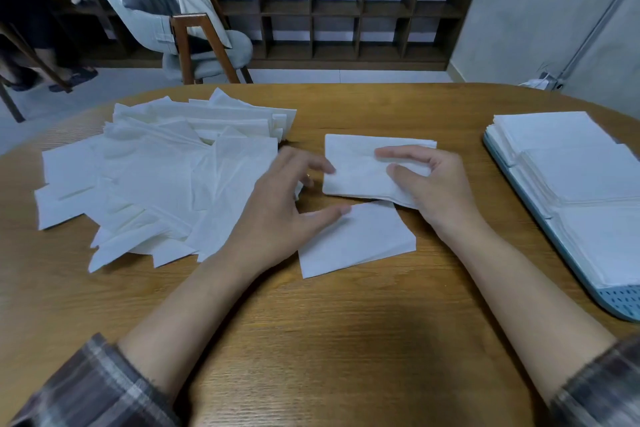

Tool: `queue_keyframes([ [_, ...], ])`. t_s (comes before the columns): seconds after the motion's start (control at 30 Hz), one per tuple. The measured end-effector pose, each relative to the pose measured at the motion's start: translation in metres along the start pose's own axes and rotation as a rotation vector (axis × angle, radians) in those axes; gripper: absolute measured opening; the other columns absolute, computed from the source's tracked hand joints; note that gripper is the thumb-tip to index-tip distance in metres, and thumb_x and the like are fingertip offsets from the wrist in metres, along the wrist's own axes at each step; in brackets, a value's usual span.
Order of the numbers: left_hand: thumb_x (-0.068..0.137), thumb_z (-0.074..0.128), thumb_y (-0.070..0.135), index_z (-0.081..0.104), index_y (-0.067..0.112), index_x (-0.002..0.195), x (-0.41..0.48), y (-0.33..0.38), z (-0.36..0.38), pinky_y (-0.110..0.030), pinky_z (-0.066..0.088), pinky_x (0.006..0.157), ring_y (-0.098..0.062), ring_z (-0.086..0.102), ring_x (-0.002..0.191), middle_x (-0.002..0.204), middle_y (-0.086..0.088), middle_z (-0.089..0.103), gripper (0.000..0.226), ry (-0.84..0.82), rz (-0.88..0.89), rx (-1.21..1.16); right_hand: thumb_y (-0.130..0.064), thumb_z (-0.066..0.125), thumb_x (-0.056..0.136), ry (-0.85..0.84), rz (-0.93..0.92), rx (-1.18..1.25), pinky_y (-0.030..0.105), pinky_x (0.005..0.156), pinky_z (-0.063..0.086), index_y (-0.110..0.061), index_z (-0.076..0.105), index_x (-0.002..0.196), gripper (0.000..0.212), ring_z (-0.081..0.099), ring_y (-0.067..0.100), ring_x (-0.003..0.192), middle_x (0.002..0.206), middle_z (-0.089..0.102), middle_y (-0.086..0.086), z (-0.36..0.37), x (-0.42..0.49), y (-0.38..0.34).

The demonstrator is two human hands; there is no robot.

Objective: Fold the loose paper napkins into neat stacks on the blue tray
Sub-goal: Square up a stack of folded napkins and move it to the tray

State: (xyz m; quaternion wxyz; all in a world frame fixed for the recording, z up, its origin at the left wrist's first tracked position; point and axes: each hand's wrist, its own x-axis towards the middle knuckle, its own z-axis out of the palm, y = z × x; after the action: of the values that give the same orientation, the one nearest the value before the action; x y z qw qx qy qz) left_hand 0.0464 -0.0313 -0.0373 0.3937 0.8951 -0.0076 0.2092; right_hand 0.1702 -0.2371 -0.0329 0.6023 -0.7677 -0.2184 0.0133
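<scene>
Clock bearings are taken from the middle of the near table edge, where the person sat.

1. The table (329,322), wooden and rounded, carried all the work.
2. A loose pile of napkins (166,177) lay at 10 o'clock. It was large and untidy, with sheets overlapping at all angles. None of those visible looked finished.
3. The blue tray (620,305) sat at 2 to 3 o'clock along the table's right edge, well apart from the pile.
4. Squared stacks (571,163) covered most of the tray. At least three were counted; the tray ran out of view at the right, so the total could not be told.
5. A flat sheet (356,243) lay at 12 o'clock, nearest the person, not yet taken up.
6. A folded napkin (356,163) lay just beyond it, also at 12 o'clock, overlapping its far edge.
7. The right hand (429,184) grasped the folded napkin's right end between curled fingers and thumb.
8. The left hand (277,215) was released and spread, its thumb resting on the flat sheet and a fingertip touching the folded napkin's left edge.

Assessment: the work was judged roughly half done. The napkin in hand was unfinished or awaiting transfer to the tray, and the pile remained to be folded.
</scene>
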Motion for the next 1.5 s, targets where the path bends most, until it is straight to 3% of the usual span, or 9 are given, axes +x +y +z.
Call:
queue_keyframes([
  [0.17, 0.077, 0.092, 0.050, 0.077, 0.031, 0.098, -0.010, 0.005, 0.009, -0.027, 0.049, 0.091, -0.010, 0.063, 0.106, 0.104, 0.015, 0.068, 0.031, -0.380, 0.131, 0.039, 0.005, 0.064, 0.095, 0.006, -0.017, -0.041, 0.000, 0.090, 0.041, -0.019, 0.083, 0.104, 0.032, 0.064, -0.017, 0.105, 0.106, 0.076, -0.024, 0.003, 0.001, 0.003],
  [0.43, 0.090, 0.084, 0.024, 0.079, 0.025, 0.094, -0.009, 0.008, 0.005, -0.024, 0.052, 0.085, -0.009, 0.070, 0.096, 0.095, 0.015, 0.075, 0.006, -0.290, 0.115, -0.025, 0.004, 0.065, 0.094, -0.007, -0.006, -0.031, 0.001, 0.089, 0.040, -0.021, 0.083, 0.101, 0.032, 0.064, -0.016, 0.105, 0.102, 0.077, -0.027, 0.004, 0.000, 0.002],
  [0.67, 0.091, 0.082, 0.009, 0.081, 0.018, 0.101, 0.000, 0.011, -0.002, -0.027, 0.054, 0.083, -0.027, 0.072, 0.081, 0.088, -0.003, 0.079, 0.014, -0.094, -0.167, -0.459, -0.008, 0.063, 0.098, -0.130, -0.012, 0.139, 0.018, 0.097, 0.044, -0.015, 0.084, 0.099, 0.022, 0.068, 0.002, 0.113, 0.107, 0.081, -0.009, 0.003, -0.003, -0.004],
  [0.8, 0.091, 0.080, 0.009, 0.079, 0.011, 0.106, 0.004, 0.008, -0.006, -0.016, 0.051, 0.078, -0.008, 0.069, 0.079, 0.080, -0.004, 0.076, 0.015, -0.026, -0.267, -0.587, -0.015, 0.049, 0.082, -0.226, 0.004, 0.308, 0.032, 0.103, 0.043, -0.008, 0.081, 0.104, 0.039, 0.066, 0.011, 0.120, 0.115, 0.079, 0.002, 0.002, -0.002, -0.005],
  [0.9, 0.093, 0.080, 0.015, 0.081, 0.015, 0.104, 0.004, 0.006, -0.007, -0.020, 0.049, 0.082, -0.008, 0.068, 0.083, 0.082, -0.012, 0.077, 0.011, -0.021, -0.305, -0.566, -0.009, 0.051, 0.073, -0.296, 0.033, 0.312, 0.035, 0.095, 0.046, -0.011, 0.081, 0.109, 0.047, 0.066, 0.014, 0.112, 0.116, 0.078, -0.001, 0.001, -0.003, -0.003],
  [1.0, 0.093, 0.080, 0.019, 0.083, 0.019, 0.100, 0.004, 0.006, -0.005, -0.020, 0.049, 0.081, -0.009, 0.069, 0.084, 0.090, -0.020, 0.078, 0.008, -0.025, -0.328, -0.542, -0.016, 0.076, 0.090, -0.286, 0.031, 0.221, 0.034, 0.093, 0.049, -0.022, 0.083, 0.104, 0.017, 0.069, 0.013, 0.108, 0.114, 0.078, -0.007, 0.004, -0.005, -0.001],
  [1.17, 0.089, 0.083, 0.026, 0.084, 0.020, 0.097, 0.004, 0.009, -0.004, -0.017, 0.052, 0.081, -0.009, 0.075, 0.092, 0.093, 0.002, 0.081, 0.010, -0.022, -0.309, -0.479, -0.020, 0.080, 0.093, -0.156, 0.052, 0.151, 0.013, 0.079, 0.049, -0.020, 0.084, 0.091, 0.004, 0.069, -0.001, 0.092, 0.098, 0.079, -0.009, 0.006, -0.007, -0.007],
  [1.33, 0.094, 0.080, 0.024, 0.084, 0.022, 0.090, 0.002, 0.004, -0.002, -0.026, 0.051, 0.078, -0.020, 0.072, 0.088, 0.089, 0.003, 0.079, 0.006, 0.042, -0.270, -0.387, -0.030, 0.083, 0.090, -0.143, 0.111, 0.162, 0.035, 0.093, 0.051, -0.021, 0.085, 0.092, 0.009, 0.073, 0.017, 0.106, 0.107, 0.079, -0.004, 0.007, -0.009, -0.012],
  [1.5, 0.095, 0.078, 0.019, 0.084, 0.014, 0.094, 0.003, 0.011, -0.007, -0.022, 0.053, 0.077, -0.013, 0.074, 0.088, 0.089, 0.001, 0.081, 0.008, 0.013, -0.270, -0.496, -0.042, 0.084, 0.082, -0.288, 0.124, 0.167, 0.034, 0.101, 0.049, -0.028, 0.083, 0.103, 0.026, 0.066, 0.009, 0.120, 0.113, 0.078, -0.011, 0.006, -0.011, -0.012],
])
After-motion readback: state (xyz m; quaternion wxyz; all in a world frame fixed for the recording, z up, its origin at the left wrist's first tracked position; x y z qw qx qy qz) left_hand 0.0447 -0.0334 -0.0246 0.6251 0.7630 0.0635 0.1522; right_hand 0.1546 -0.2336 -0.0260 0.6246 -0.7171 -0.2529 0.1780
